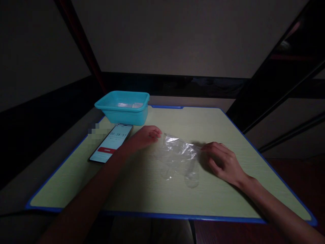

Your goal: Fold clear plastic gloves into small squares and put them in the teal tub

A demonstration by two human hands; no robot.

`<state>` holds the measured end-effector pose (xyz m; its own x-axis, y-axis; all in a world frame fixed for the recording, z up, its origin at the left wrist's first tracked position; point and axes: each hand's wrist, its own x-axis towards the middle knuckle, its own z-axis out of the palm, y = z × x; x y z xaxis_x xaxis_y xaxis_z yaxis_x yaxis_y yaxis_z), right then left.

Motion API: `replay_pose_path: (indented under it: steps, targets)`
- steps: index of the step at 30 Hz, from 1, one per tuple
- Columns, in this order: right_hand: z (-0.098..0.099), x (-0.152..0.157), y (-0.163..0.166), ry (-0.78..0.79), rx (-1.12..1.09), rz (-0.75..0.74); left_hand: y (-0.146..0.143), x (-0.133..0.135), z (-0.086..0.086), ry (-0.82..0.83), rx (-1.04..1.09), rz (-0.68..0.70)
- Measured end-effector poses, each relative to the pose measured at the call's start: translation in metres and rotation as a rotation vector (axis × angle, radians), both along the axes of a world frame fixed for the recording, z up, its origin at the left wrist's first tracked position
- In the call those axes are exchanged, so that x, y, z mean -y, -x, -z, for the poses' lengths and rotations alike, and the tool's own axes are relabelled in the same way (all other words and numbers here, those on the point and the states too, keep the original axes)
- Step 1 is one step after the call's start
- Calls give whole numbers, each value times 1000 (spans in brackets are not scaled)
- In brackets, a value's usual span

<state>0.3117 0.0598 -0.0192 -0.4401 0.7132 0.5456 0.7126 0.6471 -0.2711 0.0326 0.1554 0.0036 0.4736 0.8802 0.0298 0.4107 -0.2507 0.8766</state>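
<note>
A thin, clear plastic bag [181, 149] lies crinkled on the table, with two rounded flaps towards me. My right hand [224, 162] pinches its far right corner between fingertips and thumb. Close to the bag's far left corner is my left hand [149, 134], its fingers curled together and slightly blurred. Whether any of the clear film is between those left fingers cannot be made out. The bag's far edge runs fairly straight between the two hands.
A turquoise plastic basket [124, 117] with some pale, clear-looking items inside stands at the back left. In front of it a phone [111, 144] shows a running timer, partly behind my left forearm. The pale table [152, 200] has a raised blue rim.
</note>
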Motion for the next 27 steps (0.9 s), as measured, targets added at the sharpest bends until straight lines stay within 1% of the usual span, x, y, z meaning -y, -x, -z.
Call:
replay_pose_path:
  steps: [3,6,9,12,15,19,23,27]
  targets:
    - [4,-6,-1,88,-112,122,-11,-19,9,-27,27,-47]
    - [8,-11,-4,217,-201,227,-21,-32,19,-45,33,-50]
    - [9,-14,-7,379,-274,262,-26,-35,23,-50,38,-31]
    - [8,-16,-8,460,-325,261,-29,-35,23,-54,42,-21]
    - [7,-16,-5,495,-350,253,-31,-34,23,-56,40,-23]
    - [4,-16,1,513,-329,243,-35,-34,24,-67,41,-37]
    - [2,-17,7,443,-321,241,-37,-34,27,-87,39,-47]
    - [1,-17,8,355,-291,272,-39,-34,28,-117,34,-57]
